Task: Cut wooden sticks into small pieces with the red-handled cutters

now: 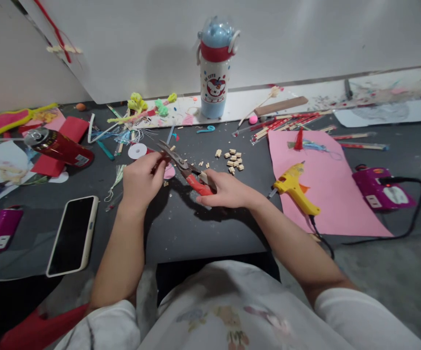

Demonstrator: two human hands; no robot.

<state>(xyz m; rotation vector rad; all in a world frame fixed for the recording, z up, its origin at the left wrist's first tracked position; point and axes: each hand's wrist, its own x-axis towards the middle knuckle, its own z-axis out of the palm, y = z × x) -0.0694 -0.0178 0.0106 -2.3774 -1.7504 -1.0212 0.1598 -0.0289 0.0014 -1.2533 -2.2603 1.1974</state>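
My right hand [226,188] is wrapped round the red handles of a pair of snips [182,163], whose metal blades point away to the upper left. My left hand [142,176] is closed in a pinch beside the blades; what sits between its fingertips is hidden. Several short cut wooden pieces [233,160] lie in a small pile beyond my right hand. Tiny offcuts [201,164] are scattered around the snips. Partly covered by the tool, a pink round piece [169,171] rests on the dark table [203,236]. A white disc [137,151] lies just past my left hand.
A water bottle [214,73] stands at the back. To the right, a yellow glue gun [297,188] lies on pink paper [336,209], near a purple box [380,188] with a cable. Leftward are a phone [72,236] and a tilted red can [62,148]. Packaged chopsticks [287,125] lie behind.
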